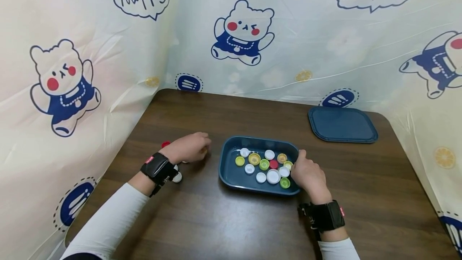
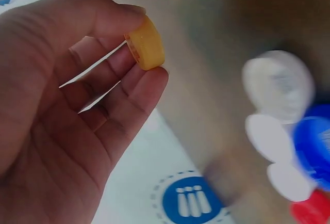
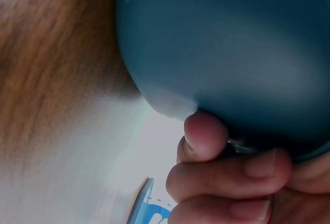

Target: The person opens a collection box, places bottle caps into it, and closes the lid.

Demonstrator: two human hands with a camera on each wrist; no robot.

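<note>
In the left wrist view, my left hand (image 2: pixel 67 105) pinches a yellow-orange bottle cap (image 2: pixel 148 43) between thumb and fingertips. The head view has that hand (image 1: pixel 188 147) left of a dark blue tray (image 1: pixel 229 173), apart from it, and the cap cannot be seen there. Several white, green, yellow and red bottle caps (image 1: pixel 273 176) lie inside the tray. At the tray's right end, my right hand (image 1: pixel 309 173) grips the rim. Close up in the right wrist view, its curled fingers (image 3: pixel 227 177) are at the edge of the tray's blue outer wall (image 3: pixel 221 43).
Loose caps lie on the table by the left wrist: white caps (image 2: pixel 278 84), a blue cap (image 2: pixel 313 141) and a red cap (image 2: pixel 309 211). A flat blue lid or tray (image 1: pixel 343 125) rests at the back right. Printed cloth (image 1: pixel 245 79) encloses the brown table (image 1: pixel 202 220).
</note>
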